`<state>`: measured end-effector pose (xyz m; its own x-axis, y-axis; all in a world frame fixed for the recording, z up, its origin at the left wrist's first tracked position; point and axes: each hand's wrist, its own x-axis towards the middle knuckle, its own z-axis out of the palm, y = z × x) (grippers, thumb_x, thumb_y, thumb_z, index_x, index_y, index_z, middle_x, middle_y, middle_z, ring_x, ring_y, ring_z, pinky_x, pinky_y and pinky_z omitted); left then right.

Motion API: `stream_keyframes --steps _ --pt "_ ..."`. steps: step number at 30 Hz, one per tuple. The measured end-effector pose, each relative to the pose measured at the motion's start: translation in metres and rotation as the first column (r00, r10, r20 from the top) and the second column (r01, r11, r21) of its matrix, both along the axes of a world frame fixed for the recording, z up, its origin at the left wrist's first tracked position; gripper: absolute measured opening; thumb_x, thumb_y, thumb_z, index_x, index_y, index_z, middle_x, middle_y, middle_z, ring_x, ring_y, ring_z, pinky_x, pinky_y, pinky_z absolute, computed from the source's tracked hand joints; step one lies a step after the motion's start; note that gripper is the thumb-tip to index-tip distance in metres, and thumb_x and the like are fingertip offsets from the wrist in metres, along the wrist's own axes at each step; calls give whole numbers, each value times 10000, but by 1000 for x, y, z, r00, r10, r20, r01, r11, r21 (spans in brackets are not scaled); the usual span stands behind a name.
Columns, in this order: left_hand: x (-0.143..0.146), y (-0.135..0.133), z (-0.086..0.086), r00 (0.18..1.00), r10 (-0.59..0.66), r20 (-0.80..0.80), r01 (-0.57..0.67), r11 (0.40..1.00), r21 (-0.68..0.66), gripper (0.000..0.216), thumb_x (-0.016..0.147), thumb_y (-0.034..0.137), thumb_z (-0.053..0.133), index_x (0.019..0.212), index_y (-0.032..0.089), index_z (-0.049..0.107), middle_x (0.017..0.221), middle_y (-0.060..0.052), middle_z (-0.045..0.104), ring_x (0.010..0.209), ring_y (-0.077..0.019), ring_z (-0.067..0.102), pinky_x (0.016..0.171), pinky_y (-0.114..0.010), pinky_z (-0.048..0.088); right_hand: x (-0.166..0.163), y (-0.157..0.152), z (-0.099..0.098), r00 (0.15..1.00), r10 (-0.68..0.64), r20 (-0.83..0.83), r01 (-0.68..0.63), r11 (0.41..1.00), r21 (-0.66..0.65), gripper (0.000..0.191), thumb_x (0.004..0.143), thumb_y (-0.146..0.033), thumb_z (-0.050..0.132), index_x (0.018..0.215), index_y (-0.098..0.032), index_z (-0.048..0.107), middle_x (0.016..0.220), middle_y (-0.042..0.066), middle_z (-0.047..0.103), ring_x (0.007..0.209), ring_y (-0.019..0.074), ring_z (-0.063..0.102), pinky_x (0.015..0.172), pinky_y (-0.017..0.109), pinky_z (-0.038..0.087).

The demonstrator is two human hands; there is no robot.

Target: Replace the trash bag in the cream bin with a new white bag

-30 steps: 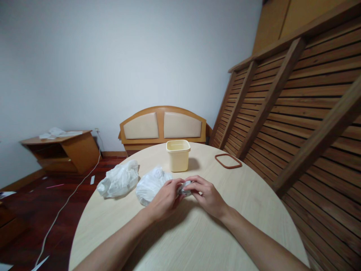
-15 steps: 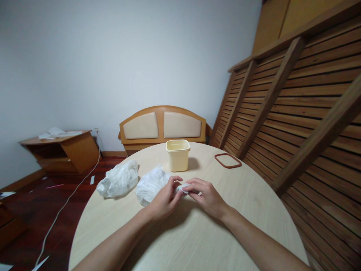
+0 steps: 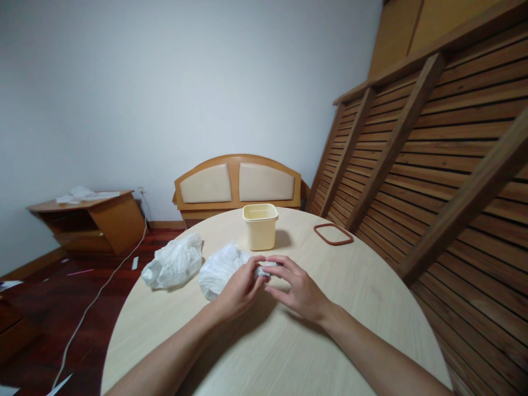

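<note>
Both hands working a small crumpled wad

Head view: Left hand (image 3: 241, 289) is pinching the pale wad (image 3: 266, 269) narrowly. Right hand (image 3: 299, 289) is curving wide, fingers reaching over the wad, thumb standing apart. Wad is sitting between the fingertips, on the near side of the yellow tub (image 3: 261, 235), right of a white plastic bag (image 3: 223, 269). Handling well probably means steadying with the left, pressing evenly with the right, clearing the bag.

Thin, wrinkled plastic is seen in the white bags (image 3: 174, 261) left of centre, smooth plastic in the central cream bin (image 3: 261, 235); matt wood grain is shown by the tabletop (image 3: 305, 352), glossy wood by the lower-left floor (image 3: 61, 300).
</note>
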<state>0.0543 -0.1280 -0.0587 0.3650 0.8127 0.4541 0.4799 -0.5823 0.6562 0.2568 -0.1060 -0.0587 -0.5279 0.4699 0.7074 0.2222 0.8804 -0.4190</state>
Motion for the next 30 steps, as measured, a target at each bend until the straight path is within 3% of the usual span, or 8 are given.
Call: stream_keyframes --steps 5,9,16,22,30 --pt "1 -3 0 994 -110 -2 109 993 -46 324 1047 314 368 1340 180 396 1131 -122 661 1009 -217 633 921 -395 516 2 6 -2 1000 6 -27 -6 1000 3 262 930 -152 633 1140 -277 727 1192 69 644 1109 190 650 955 337 562" --pt "3 -6 0 992 -122 -14 120 989 -90 300 1061 356 300 1294 189 392 1022 -86 645 876 -186 614 853 -358 511 6 9 -2 999 15 -46 -16 1000 -22 205 918 -140 655 1055 -255 756 1072 63 687 988 177 683 870 301 573" --pt "6 -8 1 981 -177 84 190 964 -184 372 1026 336 424 1355 208 307 1024 -72 643 861 -170 615 847 -344 500 2 7 3 991 -22 -130 -4 981 -195 165 896 -98 664 934 -234 749 946 29 749 911 178 697 843 311 551" --pt "7 -6 -6 967 -148 209 194 955 -222 385 1029 406 432 1349 214 337 947 -40 623 890 -174 608 849 -326 486 -1 7 -1 995 -95 -27 88 981 -174 212 932 -112 585 1009 -221 748 1027 60 767 1009 208 687 945 386 528" --pt "10 3 -3 915 -41 402 160 950 -267 449 909 405 643 1244 197 427 887 -19 651 847 -163 624 775 -283 485 -2 1 -1 1000 -16 19 21 970 -242 429 900 -160 617 1324 -223 631 1309 97 674 1205 221 626 1066 417 488"
